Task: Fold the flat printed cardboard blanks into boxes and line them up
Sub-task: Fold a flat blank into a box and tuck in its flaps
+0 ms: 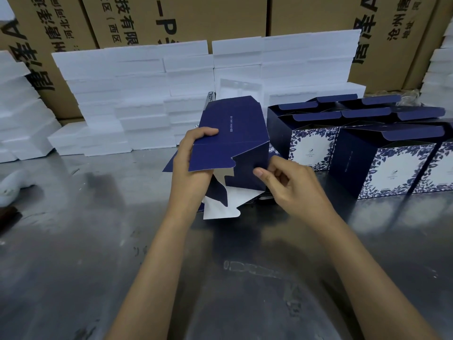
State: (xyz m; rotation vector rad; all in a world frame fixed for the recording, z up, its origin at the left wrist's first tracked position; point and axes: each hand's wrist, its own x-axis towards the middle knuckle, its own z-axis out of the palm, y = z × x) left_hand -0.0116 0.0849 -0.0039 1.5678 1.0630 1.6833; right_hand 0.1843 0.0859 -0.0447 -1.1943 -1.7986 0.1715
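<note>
A navy blue cardboard blank (pixel 235 133), partly opened into a box shape, is held above the metal table at the centre. My left hand (pixel 192 165) grips its left edge, thumb on top of the panel. My right hand (pixel 286 182) pinches the lower right corner with curled fingers. The bottom flaps (pixel 220 204) hang open and show their white inside. Several folded boxes (pixel 382 165), navy with blue-and-white floral fronts, stand in rows at the right with their top flaps up.
White foam slabs (pixel 147 94) are stacked along the back, with brown shipping cartons (pixel 171 18) behind them. More foam (pixel 22 114) is piled at the left. A pale object (pixel 12 185) lies at the left edge of the steel table (pixel 98 266).
</note>
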